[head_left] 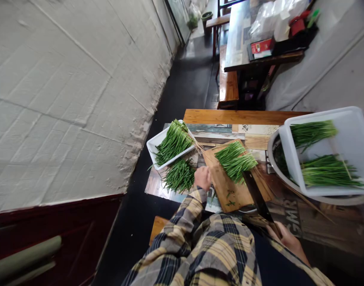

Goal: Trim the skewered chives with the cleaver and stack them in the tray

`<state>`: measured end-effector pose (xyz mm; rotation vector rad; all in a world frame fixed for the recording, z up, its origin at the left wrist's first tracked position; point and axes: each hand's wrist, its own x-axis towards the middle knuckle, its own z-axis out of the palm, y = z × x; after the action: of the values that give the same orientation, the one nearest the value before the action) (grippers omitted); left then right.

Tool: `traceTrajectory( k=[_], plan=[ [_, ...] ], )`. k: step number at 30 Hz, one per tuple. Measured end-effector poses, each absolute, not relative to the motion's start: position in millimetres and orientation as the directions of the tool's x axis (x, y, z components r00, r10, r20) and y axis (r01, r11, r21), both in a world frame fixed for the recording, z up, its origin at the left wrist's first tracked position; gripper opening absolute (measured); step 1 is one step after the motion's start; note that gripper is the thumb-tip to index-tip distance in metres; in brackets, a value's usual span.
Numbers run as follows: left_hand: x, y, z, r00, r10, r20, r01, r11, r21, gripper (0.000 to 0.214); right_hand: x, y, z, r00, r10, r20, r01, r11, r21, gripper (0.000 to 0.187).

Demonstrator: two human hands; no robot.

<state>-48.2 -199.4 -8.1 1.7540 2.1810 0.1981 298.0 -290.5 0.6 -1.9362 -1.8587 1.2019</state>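
Observation:
My right hand [289,240] is wrapped round the handle of a long dark knife [256,196]. The knife's tip end reaches over the lower right of a wooden cutting board [223,190], touching or just above the garlic chives [235,161] lying there in bundles. My left hand [203,177] is closed at the board's left edge; whatever its fingers hold, if anything, is hidden. Left of it, a heap of cut chives [179,175] lies on the table. Behind that heap, a white tray [158,140] carries more chives with thin skewers sticking out.
On the right, a white plastic bin [353,131] with two bundles of chives rests on a round metal basin [273,155]. Loose skewers [319,208] lie near it. A bench [229,116] runs along the table's far side. Beyond stands another table [235,43]; a wall [80,99] rises left.

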Motion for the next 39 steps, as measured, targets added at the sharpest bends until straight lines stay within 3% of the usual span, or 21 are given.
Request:
traceTrajectory(
  k=[8, 16, 21, 29, 32, 39],
  plan=[
    [23, -135, 9, -0.093, 0.987, -0.134, 0.880, 0.145, 0.453, 0.029, 323, -287, 15, -0.068, 0.950, -0.304, 0.662, -0.185, -0.726, 0.032],
    [79, -70, 12, -0.006, 0.980, -0.199, 0.963, 0.059, 0.262, 0.027, 359, -286, -4, -0.107, 0.946, -0.307, 0.692, -0.151, -0.706, 0.027],
    [101, -44, -7, -0.038, 0.961, -0.273, 0.987, 0.079, 0.139, 0.032, 374, -286, -16, -0.116, 0.944, -0.310, 0.688, -0.148, -0.710, 0.028],
    [110, -27, -28, -0.083, 0.946, -0.312, 0.989, 0.116, 0.091, 0.029, 393, -277, -10, -0.124, 0.956, -0.264, 0.682, -0.112, -0.722, 0.022],
    [111, -24, -30, -0.100, 0.945, -0.311, 0.975, 0.155, 0.159, 0.022, 398, -274, -13, -0.138, 0.957, -0.255, 0.685, -0.094, -0.722, 0.023],
    [95, -38, -31, 0.181, 0.922, -0.342, 0.750, 0.095, 0.655, 0.013, 404, -270, -18, -0.168, 0.953, -0.251, 0.686, -0.070, -0.724, 0.024]
  ],
)
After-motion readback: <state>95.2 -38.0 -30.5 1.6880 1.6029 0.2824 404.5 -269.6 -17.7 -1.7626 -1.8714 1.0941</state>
